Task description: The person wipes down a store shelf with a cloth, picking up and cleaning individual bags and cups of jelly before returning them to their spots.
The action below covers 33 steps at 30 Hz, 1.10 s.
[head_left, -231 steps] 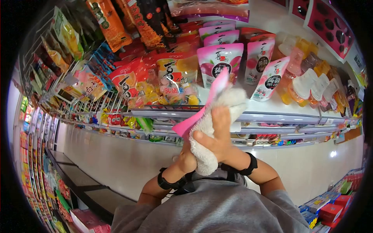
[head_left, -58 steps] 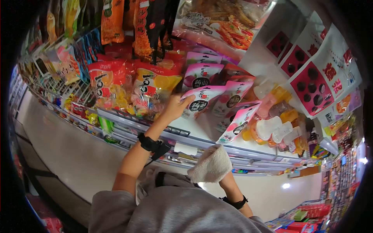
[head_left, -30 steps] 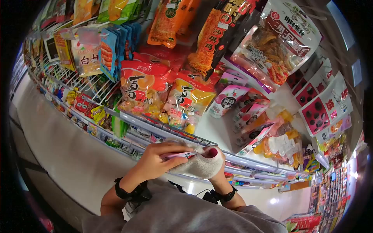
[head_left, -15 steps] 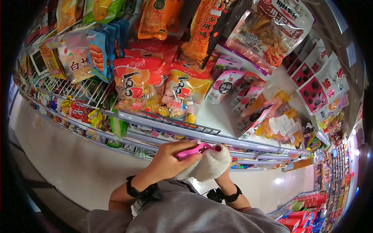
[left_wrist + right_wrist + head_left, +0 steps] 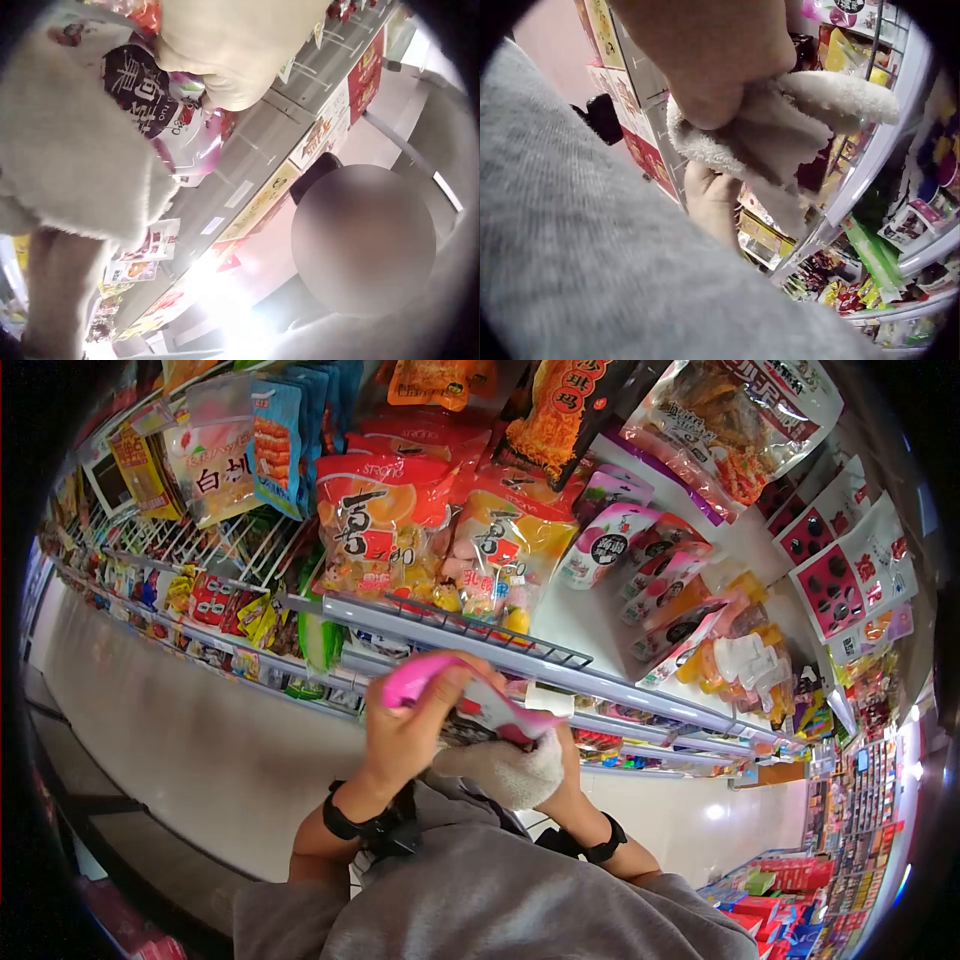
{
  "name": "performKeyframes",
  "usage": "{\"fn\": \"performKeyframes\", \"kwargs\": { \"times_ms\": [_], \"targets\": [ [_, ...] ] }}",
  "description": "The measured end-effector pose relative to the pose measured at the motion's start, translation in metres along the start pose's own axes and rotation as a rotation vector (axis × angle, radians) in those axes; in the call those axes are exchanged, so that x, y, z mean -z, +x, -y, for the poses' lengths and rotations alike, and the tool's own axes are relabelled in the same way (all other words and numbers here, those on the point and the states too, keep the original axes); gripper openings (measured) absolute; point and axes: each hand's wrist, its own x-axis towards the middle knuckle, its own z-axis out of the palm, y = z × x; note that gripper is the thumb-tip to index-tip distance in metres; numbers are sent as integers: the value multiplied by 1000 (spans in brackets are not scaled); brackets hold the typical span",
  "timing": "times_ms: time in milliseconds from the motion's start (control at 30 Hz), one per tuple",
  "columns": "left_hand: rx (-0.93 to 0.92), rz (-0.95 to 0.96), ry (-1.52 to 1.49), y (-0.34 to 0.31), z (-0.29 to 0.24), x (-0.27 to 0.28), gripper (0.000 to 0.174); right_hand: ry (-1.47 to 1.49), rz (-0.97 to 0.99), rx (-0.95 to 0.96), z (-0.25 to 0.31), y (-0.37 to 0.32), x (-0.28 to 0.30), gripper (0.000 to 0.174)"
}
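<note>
In the head view, my left hand (image 5: 402,735) grips a pink-topped jelly pouch (image 5: 490,710) by its upper end, with the thumb on the near side. Below it, my right hand (image 5: 566,765) holds a whitish terry cloth (image 5: 515,772) against the pouch's other end. The cloth covers most of the right hand's fingers. Seen from the left wrist, the pouch's dark round label (image 5: 141,86) faces the camera beside the cloth (image 5: 71,135). From the right wrist, the thumb side of the right hand (image 5: 720,71) presses on the folded cloth (image 5: 776,139).
A shelf edge (image 5: 640,700) with a wire guard (image 5: 490,632) runs just beyond the hands. Red-topped candy bags (image 5: 380,530), more jelly pouches (image 5: 608,545) and jelly cups (image 5: 740,670) stand on it. Gusseted packs (image 5: 835,585) are at the right.
The left hand has taken a pouch from the shelf front and brought it down to the cloth in the right hand. Over the last half second the pouch has risen and turned, showing more of its face.
</note>
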Motion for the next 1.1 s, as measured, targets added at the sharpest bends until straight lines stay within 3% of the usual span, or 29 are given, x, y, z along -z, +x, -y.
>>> {"fn": "performKeyframes", "kwargs": {
  "times_ms": [67, 167, 200, 300, 433, 500, 533, 567, 633, 700, 767, 833, 933, 967, 1033, 1067, 1100],
  "targets": [
    [-21, -113, -73, -3, -9, 2, 21, -124, 108, -21, -4, 0, -1, 51],
    [7, -57, -40, -6, -18, -3, 21, 166, 293, -118, -45, -7, -14, 77],
    [-15, -18, -64, -4, -17, -1, 20, 136, 324, -108, -44, -6, -13, 86],
    [1, -7, -90, -9, 2, -17, 17, 296, 264, 60, -9, 5, -3, 74],
    [-10, 20, -159, 2, 9, -20, 17, 219, 112, 77, -17, 8, -4, 63],
    [129, 57, -222, 9, 8, -22, 22, 122, -12, 40, -19, 13, 1, 56],
    [-55, 66, -46, 16, 20, -21, 25, 18, -50, 107, -26, 15, 4, 51],
    [-51, 73, -47, 18, 24, -16, 25, 17, -57, 102, -25, 16, 7, 51],
    [297, 238, 0, 18, 30, -7, 22, 40, -129, -41, -16, 19, 14, 50],
    [325, 214, -96, 16, 41, -15, 19, 60, -156, -75, -13, 25, 15, 46],
    [170, 53, -165, 17, 49, -20, 18, 65, -146, -175, -14, 30, 15, 43],
    [99, -96, -144, 19, 50, -26, 22, 41, -107, -88, -20, 30, 13, 41],
    [157, -278, -110, 23, 50, -16, 30, 365, -152, -235, -33, 29, 0, 43],
    [74, -334, -192, 24, 48, -16, 31, 376, -165, -231, -43, 26, -6, 43],
    [-51, -482, -178, 23, 48, -17, 30, 73, -107, -56, -50, 23, -18, 44],
    [79, -493, -77, 15, 56, -8, 31, 248, -78, -161, -39, 18, -18, 40],
    [-82, -538, -97, 12, 53, -17, 33, 262, -101, -161, -38, 19, -19, 40]
  ]
}}
